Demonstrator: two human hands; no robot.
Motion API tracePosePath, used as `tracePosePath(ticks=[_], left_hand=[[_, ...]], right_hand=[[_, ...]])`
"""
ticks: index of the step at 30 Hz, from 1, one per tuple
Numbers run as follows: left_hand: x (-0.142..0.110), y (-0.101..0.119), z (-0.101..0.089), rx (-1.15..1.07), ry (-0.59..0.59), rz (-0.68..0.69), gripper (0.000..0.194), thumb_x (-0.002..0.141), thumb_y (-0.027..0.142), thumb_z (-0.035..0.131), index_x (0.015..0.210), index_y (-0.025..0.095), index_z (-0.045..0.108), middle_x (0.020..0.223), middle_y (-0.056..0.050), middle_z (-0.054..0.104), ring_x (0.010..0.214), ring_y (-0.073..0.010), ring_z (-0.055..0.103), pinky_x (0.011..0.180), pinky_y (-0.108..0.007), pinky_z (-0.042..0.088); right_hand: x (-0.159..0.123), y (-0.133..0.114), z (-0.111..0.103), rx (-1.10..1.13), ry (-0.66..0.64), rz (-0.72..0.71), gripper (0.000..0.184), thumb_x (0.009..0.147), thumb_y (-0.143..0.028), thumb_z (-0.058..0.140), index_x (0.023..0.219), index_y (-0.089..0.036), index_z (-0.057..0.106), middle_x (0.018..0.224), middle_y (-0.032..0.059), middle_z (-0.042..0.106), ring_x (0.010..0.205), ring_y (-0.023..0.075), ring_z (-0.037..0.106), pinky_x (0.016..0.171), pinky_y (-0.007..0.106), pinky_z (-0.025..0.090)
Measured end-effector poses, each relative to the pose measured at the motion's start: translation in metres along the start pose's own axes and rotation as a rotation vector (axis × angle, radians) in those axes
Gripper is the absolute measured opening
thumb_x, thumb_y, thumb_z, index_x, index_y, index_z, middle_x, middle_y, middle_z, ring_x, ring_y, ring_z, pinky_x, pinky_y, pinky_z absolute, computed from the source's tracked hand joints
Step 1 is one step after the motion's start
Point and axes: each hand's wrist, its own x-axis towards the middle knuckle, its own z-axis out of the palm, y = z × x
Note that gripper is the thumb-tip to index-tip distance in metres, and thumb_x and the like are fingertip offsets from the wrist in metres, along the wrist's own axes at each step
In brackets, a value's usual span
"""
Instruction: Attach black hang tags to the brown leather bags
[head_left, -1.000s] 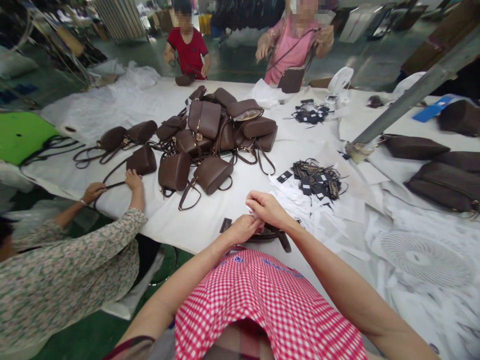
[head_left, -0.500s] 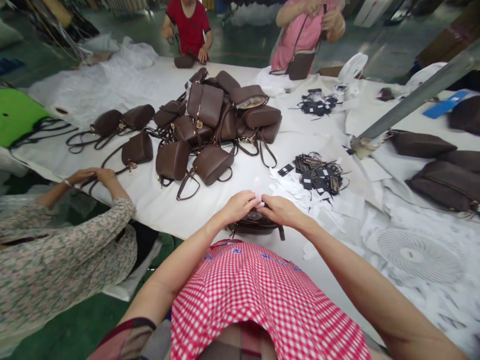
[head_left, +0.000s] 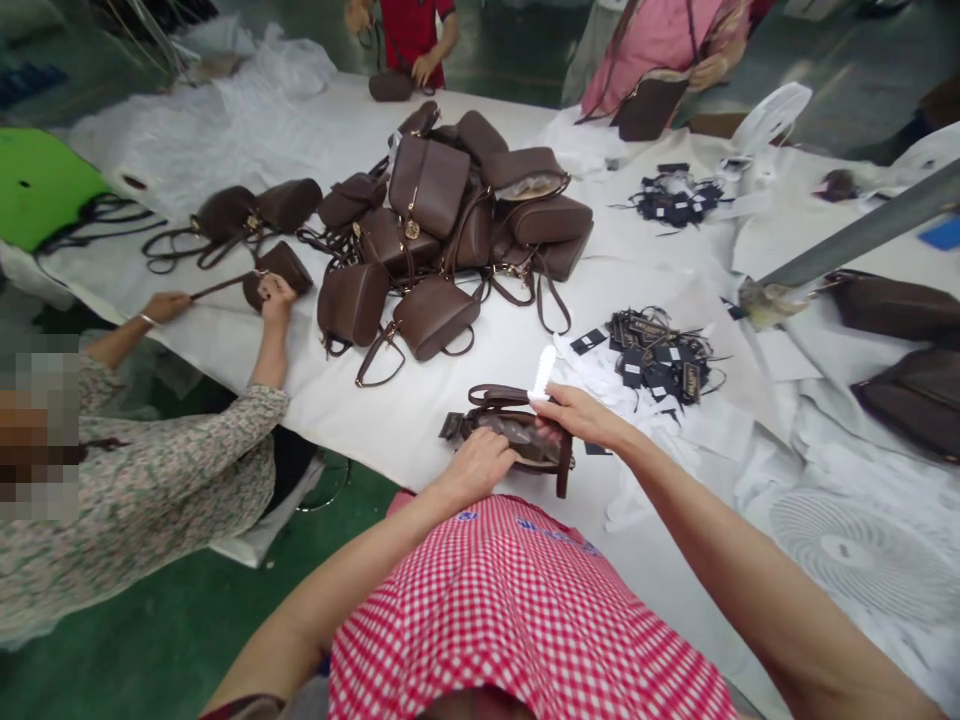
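A small brown handbag (head_left: 525, 462) lies on the table right in front of me with its zip opening spread and greyish lining showing. My left hand (head_left: 480, 465) grips the near rim of that opening, its fingertips partly hidden inside. In my right hand (head_left: 576, 416), thumb and fingers pinch a white strip (head_left: 545, 372) with wavy edges, which sticks up above the bag's right side. The bag's folded strap (head_left: 499, 394) rests along its far side.
Beyond is a heap of brown handbags (head_left: 431, 190). To the right lie black hang tags (head_left: 660, 350), white paper strips (head_left: 652, 450) and a white fan (head_left: 847, 550). A metal pole (head_left: 862, 235) slants over the table. At left, a co-worker's hand (head_left: 276, 290) holds another bag.
My hands have moved apart from over the bag, the left down to its near rim, the right holding up the white strip. The bag's opening now shows. The co-worker at left has reached a bag.
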Motion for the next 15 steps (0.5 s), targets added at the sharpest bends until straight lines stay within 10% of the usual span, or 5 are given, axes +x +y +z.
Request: tracePosePath(ticks=[11,15], left_hand=[[0.026,0.002,0.005,-0.033,0.03,-0.148,0.047,0.095,0.016,0.021,0.082,0.011,0.066,0.098,-0.008,0.07,0.086,-0.015,0.062,0.084,-0.025,0.051],[0.028,0.003,0.01,-0.063,-0.036,-0.152,0.035,0.093,0.011,0.031,0.1,0.011,0.065,0.103,-0.011,0.07,0.095,-0.018,0.064,0.092,-0.029,0.049]], right_hand=[[-0.019,0.029,0.007,-0.227,-0.253,-0.404,0.031,0.086,-0.044,0.053,0.095,-0.017,0.064,0.094,0.0054,0.068,0.094,0.0235,0.061,0.092,0.039,0.047],[-0.012,0.056,0.017,-0.336,-0.127,-0.41,0.031,0.091,-0.039,0.043,0.101,-0.016,0.061,0.106,0.0098,0.067,0.1,0.0253,0.06,0.094,0.041,0.045]])
